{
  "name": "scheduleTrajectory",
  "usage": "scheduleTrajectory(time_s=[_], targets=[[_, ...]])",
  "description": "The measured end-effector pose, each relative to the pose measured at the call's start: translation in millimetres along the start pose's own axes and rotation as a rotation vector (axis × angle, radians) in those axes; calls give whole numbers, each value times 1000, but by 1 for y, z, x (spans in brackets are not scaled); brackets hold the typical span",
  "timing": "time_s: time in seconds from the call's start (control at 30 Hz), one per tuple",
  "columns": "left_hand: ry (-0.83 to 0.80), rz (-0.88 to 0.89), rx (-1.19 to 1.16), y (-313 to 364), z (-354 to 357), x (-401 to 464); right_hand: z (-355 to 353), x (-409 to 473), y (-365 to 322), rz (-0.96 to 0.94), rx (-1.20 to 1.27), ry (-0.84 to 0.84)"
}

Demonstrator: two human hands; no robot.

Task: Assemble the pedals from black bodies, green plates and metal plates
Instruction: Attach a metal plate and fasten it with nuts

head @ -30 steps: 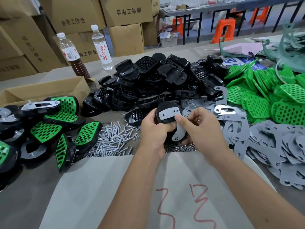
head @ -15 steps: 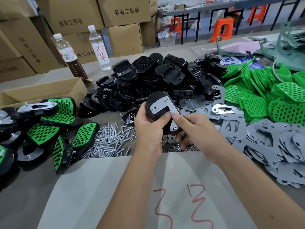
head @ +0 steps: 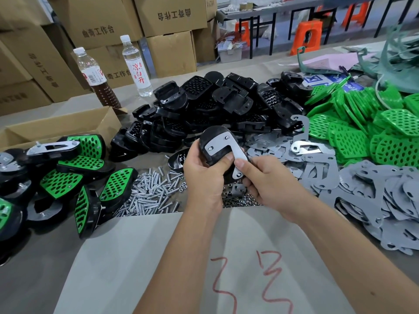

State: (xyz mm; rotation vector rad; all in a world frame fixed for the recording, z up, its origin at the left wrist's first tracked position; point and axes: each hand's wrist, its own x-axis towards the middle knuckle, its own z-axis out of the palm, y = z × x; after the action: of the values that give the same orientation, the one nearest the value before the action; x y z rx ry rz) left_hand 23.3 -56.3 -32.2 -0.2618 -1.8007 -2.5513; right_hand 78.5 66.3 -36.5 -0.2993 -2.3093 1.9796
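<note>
- an open cardboard box (head: 56, 126) sits at the left of the worktop (head: 27, 279); what is in it cannot be seen. two bottles (head: 136, 64) stand behind it, one with brown liquid low down, one clear.
- compared with half a second ago, the black body (head: 212, 143) is held a touch higher, and the right thumb has slid onto the plate's lower arm.
- the left hand (head: 201, 175) grips the body from below, thumb on its face.
- the right hand (head: 267, 182) pinches the metal plate (head: 226, 148) lying on that body.
- the body is above the screws (head: 154, 191), rounded end up and away; the plate's long arm runs down to the right.
- finished pedals (head: 61, 177) lie left; green plates (head: 362, 132) right.
</note>
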Motion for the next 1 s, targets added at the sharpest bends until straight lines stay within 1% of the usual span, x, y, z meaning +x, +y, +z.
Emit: scheduleTrajectory(time_s=[0.13,0.27,0.33,0.4,0.47,0.53,0.63,0.83,1.0], targets=[[-9,25,-5,-4,1,1,3,0,2,-24,15,19],[-22,23,42,-5,1,1,5,0,2,-74,73,96],[-60,-53,77,-5,0,0,4,1,2,-96,76,138],[-161,-170,103,-3,0,-3,2,1,1,-114,82,196],[-251,-227,138,-3,0,-5,-1,2,1,-146,39,254],[-273,-222,143,-3,-1,-4,-2,2,1,-176,-3,280],[-277,-234,112,-2,-2,-4,-2,2,3,-171,-14,287],[-242,-211,84,-4,-3,-3,-7,2,5,-206,52,340],[-305,-200,109,-5,-3,-4,-11,5,8,-165,142,308]])
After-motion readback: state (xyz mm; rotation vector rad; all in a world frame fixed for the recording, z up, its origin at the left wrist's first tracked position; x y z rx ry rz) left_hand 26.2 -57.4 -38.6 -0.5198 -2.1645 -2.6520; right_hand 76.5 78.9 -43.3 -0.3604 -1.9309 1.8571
